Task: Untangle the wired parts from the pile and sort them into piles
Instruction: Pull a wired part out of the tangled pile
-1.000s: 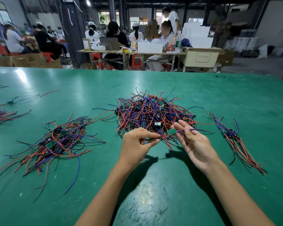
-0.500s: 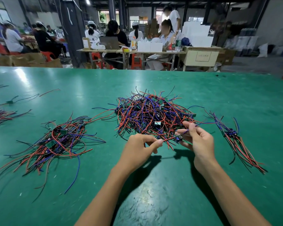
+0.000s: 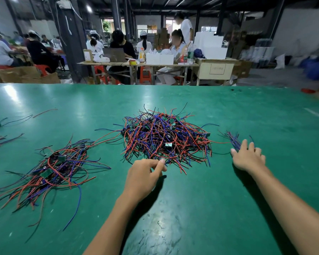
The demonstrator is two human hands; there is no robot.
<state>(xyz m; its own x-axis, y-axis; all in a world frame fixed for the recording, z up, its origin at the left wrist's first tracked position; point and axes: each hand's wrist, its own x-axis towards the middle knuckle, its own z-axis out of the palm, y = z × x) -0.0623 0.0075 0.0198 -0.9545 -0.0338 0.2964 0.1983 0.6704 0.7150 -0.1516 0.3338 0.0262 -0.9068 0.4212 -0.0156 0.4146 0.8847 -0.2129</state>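
1. Head view, the only one here: a big green matte table (image 3: 228, 208) with a dense tangled heap of red, blue and black wires with small green circuit boards (image 3: 166, 138) sitting in the middle of it.
2. Left hand (image 3: 144, 173) is at the near edge of that heap, knuckles up, thumb and forefinger tips close together right by the nearest red wire ends. Honestly can't tell if it's pinching a wire or just touching, the tips hide it.
3. Right hand (image 3: 248, 156) is off to the right, well apart from the heap, palm down with fingers spread and fairly straight, resting on a small bundle of mostly blue-purple wires (image 3: 232, 139) that sticks out past the fingertips. Looks relaxed, not gripping.
4. On the left there's a looser sorted pile of red, blue and black wires with little green boards (image 3: 57, 164), spread flat, long strands trailing toward the near edge.
5. Far left edge: a few stray wired pieces (image 3: 0, 124), partly cut off by the frame.
6. Behind the table, blurry: people seated at wooden work tables (image 3: 136, 64) with white boxes (image 3: 159, 58) and red plastic stools (image 3: 145, 75).
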